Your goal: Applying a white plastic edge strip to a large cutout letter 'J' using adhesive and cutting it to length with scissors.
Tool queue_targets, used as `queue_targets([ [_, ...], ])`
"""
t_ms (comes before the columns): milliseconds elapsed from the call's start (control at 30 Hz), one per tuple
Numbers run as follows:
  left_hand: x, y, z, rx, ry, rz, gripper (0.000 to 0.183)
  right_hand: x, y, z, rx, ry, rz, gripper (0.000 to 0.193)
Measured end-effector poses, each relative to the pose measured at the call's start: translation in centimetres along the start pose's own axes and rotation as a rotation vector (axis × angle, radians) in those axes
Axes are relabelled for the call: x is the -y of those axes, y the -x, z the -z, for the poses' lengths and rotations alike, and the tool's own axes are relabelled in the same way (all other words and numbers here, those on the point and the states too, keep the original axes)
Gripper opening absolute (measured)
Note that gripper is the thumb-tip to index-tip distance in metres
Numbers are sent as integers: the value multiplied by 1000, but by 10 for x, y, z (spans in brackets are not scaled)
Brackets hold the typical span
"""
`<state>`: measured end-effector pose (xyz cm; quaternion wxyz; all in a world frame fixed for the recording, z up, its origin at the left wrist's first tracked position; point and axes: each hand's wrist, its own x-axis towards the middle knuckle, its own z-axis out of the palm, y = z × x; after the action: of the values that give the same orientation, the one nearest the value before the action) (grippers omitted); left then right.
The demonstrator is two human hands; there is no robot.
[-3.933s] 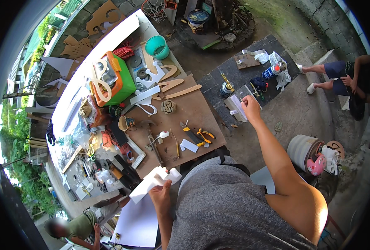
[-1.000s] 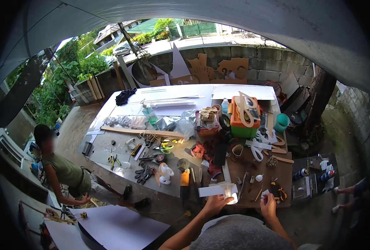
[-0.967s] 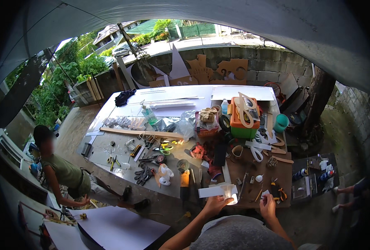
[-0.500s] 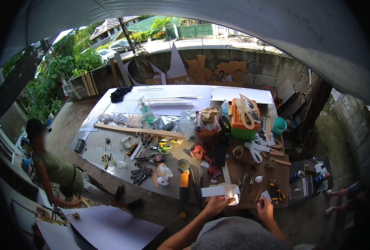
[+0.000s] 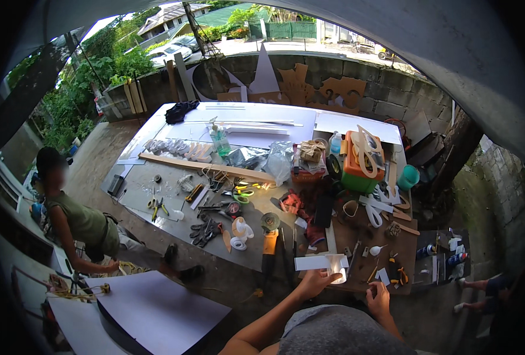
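My left hand (image 5: 314, 284) grips a white flat strip (image 5: 312, 262) with a shiny curved white piece (image 5: 337, 270) at its right end, over the table's front edge. Whether the two are joined I cannot tell. My right hand (image 5: 379, 299) is closed in a pinch, a little to the right; what its fingertips hold is too small to make out. Just beyond them is a small white piece (image 5: 382, 276). Orange-and-black pliers (image 5: 399, 274) lie to the right of it. An orange angle grinder (image 5: 269, 242) rests left of my left hand.
The worktable (image 5: 156, 204) carries scissors (image 5: 243, 196), black gloves (image 5: 205, 231), a long wooden strip (image 5: 206, 167), an orange-green bin (image 5: 360, 177) and a teal cup (image 5: 409, 177). Spray cans (image 5: 456, 258) stand at right. A person (image 5: 85, 222) stands at left beside a white sheet (image 5: 162, 305).
The view has tilted and shifted slightly, so the table sits higher and farther right. My left hand has moved slightly up and right with the white strip. My right hand stays pinched.
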<state>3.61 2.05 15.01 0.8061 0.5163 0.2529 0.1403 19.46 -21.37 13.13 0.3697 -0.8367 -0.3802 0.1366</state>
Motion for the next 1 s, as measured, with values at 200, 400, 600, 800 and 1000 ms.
queue_targets([
  [200,4,2,4,-26,-70,-7,45,5,-3,4,19,2,5,21],
  [400,-11,0,-5,-14,-108,-8,40,3,-9,9,23,22,27,21],
  [600,-1,-11,-11,51,-30,-66,42,-2,-2,14,-12,7,-23,20],
  [800,-7,-13,-17,82,-104,-32,44,-9,5,13,-16,-29,-45,20],
  [1000,-6,-15,-18,115,-119,-13,44,-5,9,16,-37,-36,-92,20],
])
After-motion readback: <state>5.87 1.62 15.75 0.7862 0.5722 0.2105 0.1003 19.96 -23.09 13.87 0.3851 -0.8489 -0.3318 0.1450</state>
